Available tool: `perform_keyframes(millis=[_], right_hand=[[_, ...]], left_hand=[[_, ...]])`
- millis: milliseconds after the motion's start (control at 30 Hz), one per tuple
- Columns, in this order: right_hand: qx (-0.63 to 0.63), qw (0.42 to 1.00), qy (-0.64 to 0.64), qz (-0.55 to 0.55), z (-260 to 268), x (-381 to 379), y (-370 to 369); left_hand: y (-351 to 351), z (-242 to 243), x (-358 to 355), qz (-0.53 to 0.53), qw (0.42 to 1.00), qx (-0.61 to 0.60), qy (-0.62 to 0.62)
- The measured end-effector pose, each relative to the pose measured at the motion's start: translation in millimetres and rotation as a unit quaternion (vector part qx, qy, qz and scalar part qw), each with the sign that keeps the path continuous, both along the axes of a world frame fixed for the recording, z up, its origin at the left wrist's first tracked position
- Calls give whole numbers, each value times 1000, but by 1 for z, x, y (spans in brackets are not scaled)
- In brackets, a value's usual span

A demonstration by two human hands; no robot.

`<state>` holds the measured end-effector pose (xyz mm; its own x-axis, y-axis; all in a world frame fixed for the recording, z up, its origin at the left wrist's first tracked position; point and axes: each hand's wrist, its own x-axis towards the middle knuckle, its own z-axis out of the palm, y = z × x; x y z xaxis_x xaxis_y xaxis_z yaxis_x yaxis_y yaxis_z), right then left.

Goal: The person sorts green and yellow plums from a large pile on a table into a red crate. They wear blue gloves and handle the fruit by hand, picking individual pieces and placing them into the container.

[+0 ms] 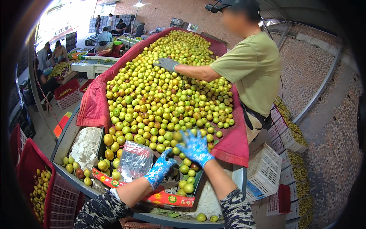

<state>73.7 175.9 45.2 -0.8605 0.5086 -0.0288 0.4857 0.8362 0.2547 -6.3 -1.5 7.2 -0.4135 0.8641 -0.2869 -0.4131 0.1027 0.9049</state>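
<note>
A large heap of round yellow-green fruit (160,97), like jujubes, fills the sorting table, some with reddish-brown patches. My right hand (196,147), in a blue floral glove, reaches over the near edge of the heap with fingers spread. Close by, my left hand (161,169) wears a matching glove, its index finger extended and the other fingers partly hidden. It is beside a clear plastic-wrapped dark package (135,159); whether it holds anything is not visible. More fruit (187,183) lies at the table's front outlet, behind a red printed strip (171,198) bearing writing.
A co-worker's grey-gloved hand (165,64) rests on the heap. Red cloth (94,100) lines the table's sides. Crates of fruit (297,171) stand at the right, near an upright white crate (264,170). At the left is a red-lined crate (31,171); other people work behind.
</note>
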Motion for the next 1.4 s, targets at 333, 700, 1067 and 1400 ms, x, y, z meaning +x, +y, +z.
perform_keyframes(millis=[333,700,1067,1400], right_hand=[[-200,961,49,182,43,40,-75],[-182,924,334,-44,-8,-44,132],[-146,930,337,-12,26,-90,135],[-123,992,18,29,59,-86,80]], left_hand=[[-6,-5,-7,70,995,61,26],[-8,11,-3,32,999,22,27],[-13,17,2,33,998,46,9],[-11,20,-2,34,986,81,-139]])
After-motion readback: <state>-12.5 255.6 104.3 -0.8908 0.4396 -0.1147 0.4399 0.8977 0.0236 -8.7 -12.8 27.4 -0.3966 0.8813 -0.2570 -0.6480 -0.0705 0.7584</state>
